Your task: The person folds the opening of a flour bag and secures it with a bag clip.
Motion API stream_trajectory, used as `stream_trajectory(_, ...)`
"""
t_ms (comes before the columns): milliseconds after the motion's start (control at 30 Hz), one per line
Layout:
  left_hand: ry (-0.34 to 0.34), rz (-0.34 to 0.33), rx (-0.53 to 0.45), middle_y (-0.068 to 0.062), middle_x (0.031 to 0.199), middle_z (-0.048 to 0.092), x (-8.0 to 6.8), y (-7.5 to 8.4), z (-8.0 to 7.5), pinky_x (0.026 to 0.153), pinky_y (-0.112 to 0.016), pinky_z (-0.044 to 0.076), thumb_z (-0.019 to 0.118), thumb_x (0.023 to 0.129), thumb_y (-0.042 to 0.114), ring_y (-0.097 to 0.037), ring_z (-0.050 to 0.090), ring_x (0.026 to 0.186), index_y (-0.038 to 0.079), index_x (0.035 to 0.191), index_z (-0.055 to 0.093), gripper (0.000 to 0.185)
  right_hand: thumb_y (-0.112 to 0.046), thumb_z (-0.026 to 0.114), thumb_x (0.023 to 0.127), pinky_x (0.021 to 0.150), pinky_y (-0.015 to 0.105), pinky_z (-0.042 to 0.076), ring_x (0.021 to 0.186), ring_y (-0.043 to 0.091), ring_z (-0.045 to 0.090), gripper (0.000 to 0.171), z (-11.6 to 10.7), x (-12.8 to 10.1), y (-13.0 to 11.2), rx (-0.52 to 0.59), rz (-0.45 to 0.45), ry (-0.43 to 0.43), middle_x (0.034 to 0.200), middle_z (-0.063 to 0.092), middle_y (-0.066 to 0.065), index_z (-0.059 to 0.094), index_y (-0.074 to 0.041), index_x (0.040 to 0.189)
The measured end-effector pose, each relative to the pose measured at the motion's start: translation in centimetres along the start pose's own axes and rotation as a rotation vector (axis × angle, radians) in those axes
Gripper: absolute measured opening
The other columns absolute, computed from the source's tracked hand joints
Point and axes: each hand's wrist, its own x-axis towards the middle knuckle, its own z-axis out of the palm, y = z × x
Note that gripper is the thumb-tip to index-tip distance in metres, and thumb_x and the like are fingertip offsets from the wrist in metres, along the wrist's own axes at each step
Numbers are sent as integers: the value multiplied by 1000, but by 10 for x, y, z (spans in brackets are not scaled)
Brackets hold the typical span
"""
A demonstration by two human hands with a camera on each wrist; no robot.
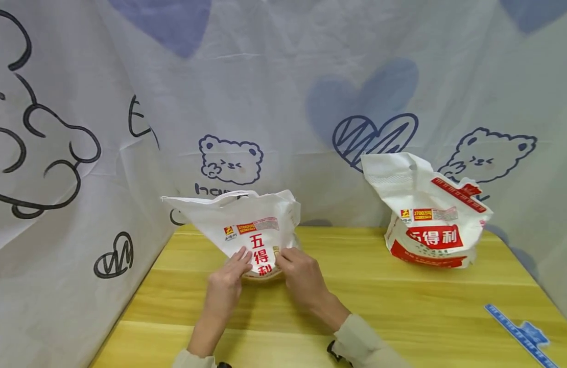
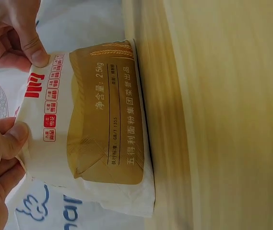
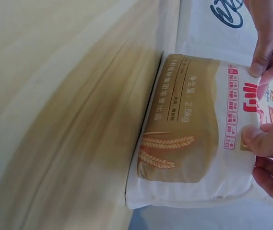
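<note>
A white flour bag (image 1: 265, 209) with red lettering stands on the wooden table, its loose top folding over and spreading to the left. Both hands pinch the front of the bag's upper part. My left hand (image 1: 226, 281) grips the left side; in the left wrist view its thumb (image 2: 15, 136) lies on the front face. On the right side my right hand (image 1: 303, 276) pinches the material, its thumb (image 3: 256, 140) pressed to the front in the right wrist view. The gold lower panel (image 2: 107, 120) faces me, marked 2.5kg.
A second flour bag (image 1: 432, 237), folded over and held by a red sealing clip (image 1: 460, 194), stands at the right rear. A blue sealing clip (image 1: 518, 329) lies at the table's right front. Printed white cloth (image 1: 283, 102) hangs behind and at the sides.
</note>
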Motion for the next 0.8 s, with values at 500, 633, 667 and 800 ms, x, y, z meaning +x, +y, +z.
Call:
stream_trajectory(500, -61, 39, -110, -22, 111, 73, 8, 43, 19, 88, -39, 57, 74, 68, -28, -37, 72, 106, -2, 87, 74, 32, 11, 60, 81, 65, 30, 57, 77, 18, 64, 20, -48, -36, 11, -41, 25, 1, 87, 66, 3, 70, -6, 81)
stream_trajectory(633, -69, 50, -144, -21, 112, 73, 9, 52, 25, 90, -37, 56, 74, 69, -28, -37, 71, 108, -2, 88, 74, 32, 10, 61, 78, 65, 30, 57, 77, 17, 64, 20, -60, -44, 14, -57, 33, -1, 88, 67, 2, 71, -7, 80)
stream_trajectory(667, -71, 52, -153, -21, 113, 73, 10, 55, 26, 90, -37, 56, 74, 69, -27, -37, 71, 108, -2, 88, 74, 32, 9, 61, 78, 65, 30, 57, 77, 17, 64, 20, -63, -46, 14, -60, 38, -4, 89, 67, 2, 71, -8, 80)
stream_trajectory(800, -84, 64, -169, -20, 114, 73, 11, 64, 29, 91, -36, 55, 72, 72, -25, -35, 71, 109, -1, 89, 75, 29, 7, 64, 79, 65, 30, 57, 76, 16, 63, 17, -74, -54, 16, -72, 55, -11, 88, 67, 0, 70, -9, 80)
